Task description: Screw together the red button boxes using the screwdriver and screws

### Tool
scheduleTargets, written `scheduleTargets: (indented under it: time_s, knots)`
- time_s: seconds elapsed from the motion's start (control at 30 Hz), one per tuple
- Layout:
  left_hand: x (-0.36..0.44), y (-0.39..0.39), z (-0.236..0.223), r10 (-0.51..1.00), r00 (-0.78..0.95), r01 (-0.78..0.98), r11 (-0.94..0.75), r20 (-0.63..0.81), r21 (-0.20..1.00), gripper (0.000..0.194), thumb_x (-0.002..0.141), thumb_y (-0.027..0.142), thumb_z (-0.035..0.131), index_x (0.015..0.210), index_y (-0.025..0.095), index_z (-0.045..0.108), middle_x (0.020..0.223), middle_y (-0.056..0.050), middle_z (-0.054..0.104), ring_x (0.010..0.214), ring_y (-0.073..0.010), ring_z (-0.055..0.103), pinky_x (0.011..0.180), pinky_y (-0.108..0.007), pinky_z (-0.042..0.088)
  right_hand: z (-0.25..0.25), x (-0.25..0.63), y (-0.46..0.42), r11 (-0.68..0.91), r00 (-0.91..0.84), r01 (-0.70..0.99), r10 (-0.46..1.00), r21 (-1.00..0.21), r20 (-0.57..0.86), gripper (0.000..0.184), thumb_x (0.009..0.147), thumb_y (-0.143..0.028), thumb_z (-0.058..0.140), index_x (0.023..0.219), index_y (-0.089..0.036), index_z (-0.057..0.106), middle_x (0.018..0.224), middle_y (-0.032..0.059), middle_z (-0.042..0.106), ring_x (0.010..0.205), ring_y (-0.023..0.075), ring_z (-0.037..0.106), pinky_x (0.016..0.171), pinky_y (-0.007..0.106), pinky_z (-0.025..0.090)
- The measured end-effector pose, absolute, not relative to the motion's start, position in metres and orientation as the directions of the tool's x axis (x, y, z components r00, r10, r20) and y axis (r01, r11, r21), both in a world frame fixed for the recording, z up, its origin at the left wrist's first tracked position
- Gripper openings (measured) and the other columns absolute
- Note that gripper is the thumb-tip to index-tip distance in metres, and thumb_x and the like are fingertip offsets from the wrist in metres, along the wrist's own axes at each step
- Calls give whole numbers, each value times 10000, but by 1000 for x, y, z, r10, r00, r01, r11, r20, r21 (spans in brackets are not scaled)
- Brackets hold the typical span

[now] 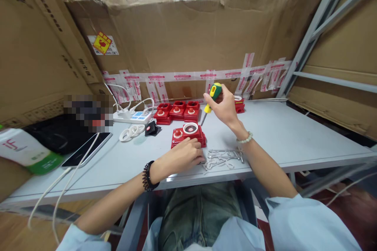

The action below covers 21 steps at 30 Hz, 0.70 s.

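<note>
Red devices, five; screwdriver, one

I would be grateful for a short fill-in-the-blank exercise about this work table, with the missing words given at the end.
1. The right-hand grip holds a ______ by its green and yellow handle.
2. The left-hand grip touches a device whose body is coloured ______.
3. Beyond that device, ______ similar devices stand in a row next to one another.
4. The black coiled band is worn on the ______ wrist.

Missing words: screwdriver; red; three; left.
</note>
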<state>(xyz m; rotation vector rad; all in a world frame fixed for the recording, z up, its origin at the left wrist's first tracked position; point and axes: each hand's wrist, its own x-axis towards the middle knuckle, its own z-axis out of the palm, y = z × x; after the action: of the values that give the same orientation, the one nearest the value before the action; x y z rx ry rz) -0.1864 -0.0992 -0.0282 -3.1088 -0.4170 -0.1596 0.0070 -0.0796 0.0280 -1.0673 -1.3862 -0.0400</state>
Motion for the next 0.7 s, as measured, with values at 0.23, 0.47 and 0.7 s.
scheduleTargets:
  time_s: [0.23,0.47,0.7]
  knots:
    - [-201,-92,-18,223,934,198,-973,279,118,223,979,245,496,883,162,680,871,-60,648,843,-185,590,805,-320,456,27,7,-79,577,259,574,546,-581,797,292,773,-397,698,775,-219,466,684,-38,541,601,123,504,590,303,449]
    - [-225,-42,-15,453,805,374,-889,383,264,710,801,520,695,1365,174,437,1356,-172,518,1224,-322,506,1023,-501,407,26,-1,-84,640,284,526,489,-560,825,267,803,-387,675,919,-224,499,753,-22,534,626,128,523,597,305,489]
    - [-202,-21,-41,531,801,359,-796,278,486,801,761,581,706,1366,156,397,1177,-146,648,985,-281,655,847,-406,520,19,-19,-91,647,203,570,486,-506,850,324,857,-393,617,1111,-260,466,777,-32,480,611,118,497,573,292,483]
